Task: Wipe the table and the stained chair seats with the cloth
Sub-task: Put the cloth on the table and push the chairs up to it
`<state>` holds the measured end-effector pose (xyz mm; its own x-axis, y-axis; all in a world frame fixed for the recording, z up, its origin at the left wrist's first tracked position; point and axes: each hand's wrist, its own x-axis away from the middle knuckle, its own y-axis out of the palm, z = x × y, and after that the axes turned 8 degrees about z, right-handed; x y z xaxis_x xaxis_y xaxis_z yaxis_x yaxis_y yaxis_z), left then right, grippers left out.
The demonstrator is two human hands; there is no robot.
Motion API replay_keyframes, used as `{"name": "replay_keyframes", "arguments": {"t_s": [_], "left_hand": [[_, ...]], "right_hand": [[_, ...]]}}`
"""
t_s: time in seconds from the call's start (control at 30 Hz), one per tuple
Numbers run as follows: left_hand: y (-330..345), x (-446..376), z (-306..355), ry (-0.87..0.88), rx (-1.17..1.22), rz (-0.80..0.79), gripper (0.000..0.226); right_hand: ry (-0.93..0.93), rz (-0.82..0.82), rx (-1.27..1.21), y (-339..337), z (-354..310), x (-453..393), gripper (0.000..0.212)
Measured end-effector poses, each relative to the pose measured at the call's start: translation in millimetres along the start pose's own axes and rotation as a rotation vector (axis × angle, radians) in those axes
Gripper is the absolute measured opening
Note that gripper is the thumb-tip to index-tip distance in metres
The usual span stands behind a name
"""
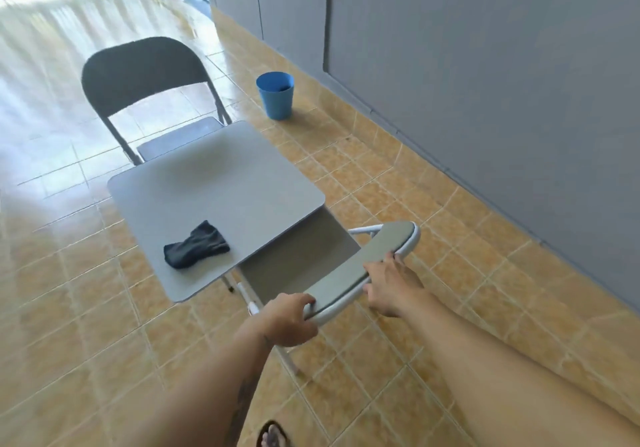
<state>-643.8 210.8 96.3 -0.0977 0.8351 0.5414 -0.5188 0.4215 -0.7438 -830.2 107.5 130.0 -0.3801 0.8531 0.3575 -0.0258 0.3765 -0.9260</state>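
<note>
Both grips wrapped on near chair (363, 266) backrest: left hand (291, 318), right hand (391, 284). Frame's stiff, prob light. Cloth (195, 244) limp on table (214, 183); grab its bunched middle.

A single head-worn wide-angle camera looks forward and steeply down from standing height, close over the desk (214, 183), tiled floor (381, 176) filling the frame, grey wall (485, 66) running along its right edge.

Left hand (289, 318), right hand (391, 287) gripping.
</note>
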Motion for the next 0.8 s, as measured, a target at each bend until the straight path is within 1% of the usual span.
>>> {"name": "replay_keyframes", "arguments": {"t_s": [0.13, 0.23, 0.3, 0.37, 0.43, 0.5, 0.6, 0.7, 0.8], "left_hand": [[12, 4, 6, 0.034, -0.089, 0.098, 0.025], [15, 1, 4, 0.056, -0.116, 0.158, 0.016], [17, 2, 3, 0.057, -0.088, 0.171, 0.014], [20, 3, 0, 0.037, -0.078, 0.196, 0.013], [25, 2, -1, -0.006, -0.068, 0.228, 0.015], [28, 3, 1, -0.055, -0.059, 0.249, 0.018], [28, 5, 8, -0.104, -0.049, 0.257, 0.017], [19, 4, 6, -0.105, -0.052, 0.234, 0.015], [16, 2, 14, -0.148, -0.024, 0.250, 0.024]], "right_hand": [[-0.003, 0.057, 0.041, 19, -4, 0, 0.039], [-0.009, 0.087, 0.037, 26, -8, -1, 0.041], [-0.026, 0.107, 0.015, 31, -7, 1, 0.042], [-0.050, 0.137, -0.038, 37, -4, 2, 0.051], [-0.082, 0.180, -0.083, 42, 1, 3, 0.058], [-0.136, 0.194, -0.110, 44, 6, 1, 0.061], [-0.192, 0.171, -0.116, 39, 9, -8, 0.062], [-0.182, 0.136, -0.053, 33, 2, -15, 0.060], [-0.250, 0.197, 0.087, 14, 14, -30, 0.050]]}}
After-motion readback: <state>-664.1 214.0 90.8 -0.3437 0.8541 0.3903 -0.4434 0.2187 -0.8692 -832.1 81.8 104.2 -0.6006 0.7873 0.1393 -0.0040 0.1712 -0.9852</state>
